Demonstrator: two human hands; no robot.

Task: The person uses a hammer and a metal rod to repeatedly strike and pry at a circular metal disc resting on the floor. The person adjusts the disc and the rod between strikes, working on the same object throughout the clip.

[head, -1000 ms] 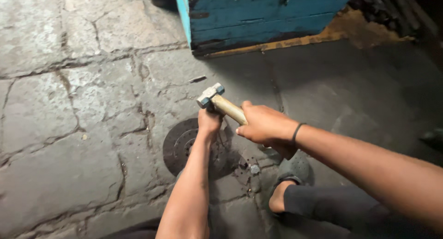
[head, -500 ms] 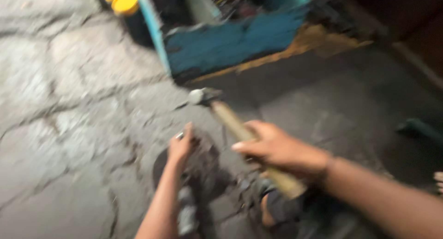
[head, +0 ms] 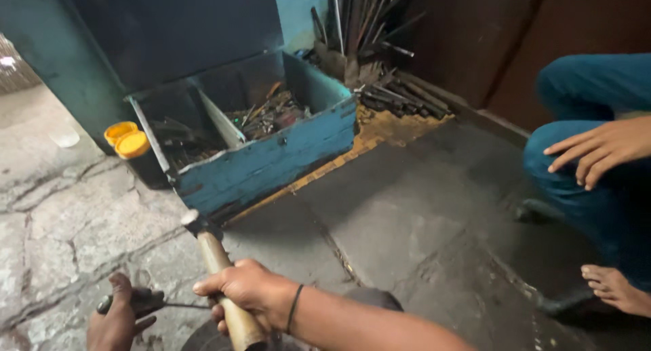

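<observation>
One hammer [head: 215, 269] stands in my right hand [head: 252, 293], fist clenched round its wooden handle, head raised over the stone floor [head: 61, 208]. My left hand [head: 114, 320] grasps one dark tool [head: 139, 302] low by a round disc [head: 203, 339]. Beyond sits one blue box [head: 271, 161] of scrap, two yellow lids [head: 127, 139] beside it. One other person's hand [head: 597, 151] rests on a knee.

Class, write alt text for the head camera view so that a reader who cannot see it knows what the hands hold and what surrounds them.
A person's right hand grips a wooden-handled hammer while the left hand holds a slim dark tool over a stone floor. Behind them stands an open blue wooden toolbox full of metal tools, and another person sits barefoot at right.
</observation>
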